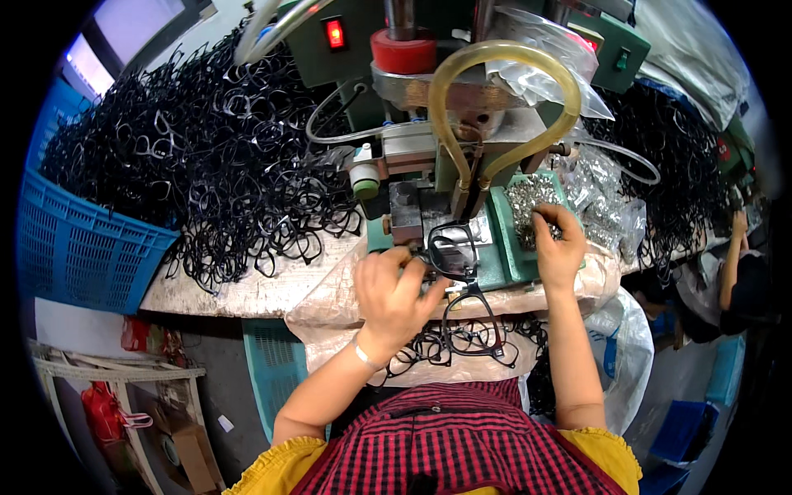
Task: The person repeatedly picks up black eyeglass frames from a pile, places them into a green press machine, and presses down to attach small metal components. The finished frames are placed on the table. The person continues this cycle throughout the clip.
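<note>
Left hand (392,289) pinching thin black plastic spectacle frame (454,252) on green press bed (503,247); right hand (557,239) curled into tray of small silver metal parts (528,198), picking. We judge frame light, springy, snap-prone; hold by rim beside bridge. Glossy black, lenses absent. Parts tiny, slippery.
</note>
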Motion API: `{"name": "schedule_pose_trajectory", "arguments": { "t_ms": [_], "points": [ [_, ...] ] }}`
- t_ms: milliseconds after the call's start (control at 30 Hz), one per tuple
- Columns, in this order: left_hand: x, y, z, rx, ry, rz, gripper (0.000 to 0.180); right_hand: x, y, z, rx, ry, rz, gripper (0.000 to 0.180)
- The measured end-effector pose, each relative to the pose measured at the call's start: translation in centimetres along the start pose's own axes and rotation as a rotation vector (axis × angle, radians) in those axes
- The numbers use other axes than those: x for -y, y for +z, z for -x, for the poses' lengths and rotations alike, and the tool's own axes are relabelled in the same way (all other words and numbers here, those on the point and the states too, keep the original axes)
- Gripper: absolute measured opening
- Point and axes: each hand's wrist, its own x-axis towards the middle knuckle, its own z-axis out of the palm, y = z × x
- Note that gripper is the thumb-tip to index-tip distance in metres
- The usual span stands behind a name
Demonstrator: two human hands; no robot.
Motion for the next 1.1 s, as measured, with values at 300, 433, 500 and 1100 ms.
{"name": "schedule_pose_trajectory", "arguments": {
  "t_ms": [300,433,500,1100],
  "points": [
    [5.0,-8.6,9.8,0.631,-0.203,0.208,0.023,1.5,0.4,-0.2,0.088,0.183,-0.151,0.013],
    [9.5,-15.7,0.5,0.360,-0.519,0.328,0.016,1.0,0.0,-0.3,0.058,0.073,-0.053,0.012],
    [9.9,-15.3,-3.0,0.229,-0.432,0.170,0.011,0.4,0.3,-0.2,0.019,0.058,-0.001,0.011],
    [2.9,-6.6,-4.6,-0.296,-0.302,0.563,0.017,9.6,3.3,-0.4,0.150,0.012,-0.407,0.014]
  ]
}}
